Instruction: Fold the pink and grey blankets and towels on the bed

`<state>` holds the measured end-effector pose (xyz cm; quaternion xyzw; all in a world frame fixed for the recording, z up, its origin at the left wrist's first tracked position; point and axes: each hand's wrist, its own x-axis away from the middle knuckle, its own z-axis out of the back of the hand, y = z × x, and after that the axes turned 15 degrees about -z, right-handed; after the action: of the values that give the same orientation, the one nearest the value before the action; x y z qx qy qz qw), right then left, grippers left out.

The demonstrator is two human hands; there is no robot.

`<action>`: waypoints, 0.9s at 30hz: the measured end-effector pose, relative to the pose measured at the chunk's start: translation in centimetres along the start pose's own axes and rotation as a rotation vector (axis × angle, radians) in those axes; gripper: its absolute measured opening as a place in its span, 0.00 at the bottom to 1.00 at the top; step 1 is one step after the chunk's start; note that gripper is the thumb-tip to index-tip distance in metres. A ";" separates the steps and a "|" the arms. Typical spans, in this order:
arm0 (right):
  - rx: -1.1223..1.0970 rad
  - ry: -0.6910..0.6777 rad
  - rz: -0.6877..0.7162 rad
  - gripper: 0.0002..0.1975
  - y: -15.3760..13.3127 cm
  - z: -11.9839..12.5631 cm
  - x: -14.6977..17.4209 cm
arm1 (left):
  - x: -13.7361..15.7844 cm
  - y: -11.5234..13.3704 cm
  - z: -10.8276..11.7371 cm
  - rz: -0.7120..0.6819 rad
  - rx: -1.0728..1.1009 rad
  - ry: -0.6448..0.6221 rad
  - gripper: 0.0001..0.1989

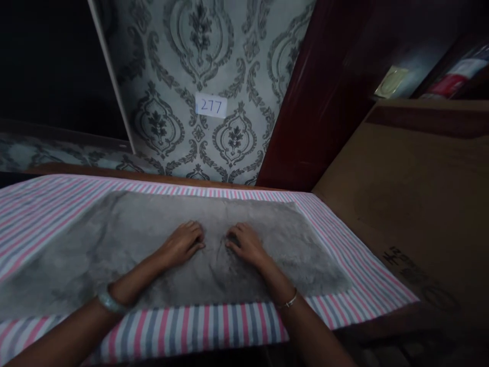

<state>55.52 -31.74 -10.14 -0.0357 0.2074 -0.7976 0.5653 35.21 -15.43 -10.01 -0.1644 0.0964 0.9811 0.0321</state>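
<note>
A grey, plush-looking cloth (153, 214) lies spread out under both hands, with a few creases and darker patches on its surface. My left hand (185, 242) rests on it near the middle, fingers bent and thumb a little apart from them. Facing it across a narrow gap, my right hand (246, 243) touches the same cloth in a similar curled pose, thumb apart from the fingers. No fold of cloth shows clearly inside either hand. Small wrinkles run in the cloth between the two hands.
Beneath the grey cloth is a pink, white and blue striped cover (202, 326) over a table. A large cardboard box (401, 188) stands at the right. Behind are a patterned wall, a paper (211, 105) marked 277, a dark red panel (294, 127) and a dark screen (57, 66).
</note>
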 end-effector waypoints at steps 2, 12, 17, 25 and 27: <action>0.005 -0.007 -0.029 0.04 -0.4 -0.2 -0.3 | -0.1 -0.2 -0.4 0.002 -0.016 0.003 0.09; 0.104 0.114 -0.116 0.03 -1.3 -1.1 -0.2 | -0.3 0.0 -0.6 0.027 -0.125 0.036 0.07; 0.092 0.040 -0.110 0.02 -1.6 -0.7 0.1 | 0.0 -0.1 -1.2 0.038 -0.145 0.044 0.08; -0.020 -0.028 -0.139 0.05 -1.6 0.0 0.1 | 0.2 0.7 -0.7 0.086 -0.058 0.000 0.10; -0.038 -0.018 -0.123 0.05 -1.4 -0.2 0.1 | 0.4 0.8 -0.3 0.073 -0.063 0.025 0.11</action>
<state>54.16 -31.44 -9.81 -0.0664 0.2149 -0.8264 0.5162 34.88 -16.28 -10.31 -0.1738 0.0720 0.9821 -0.0099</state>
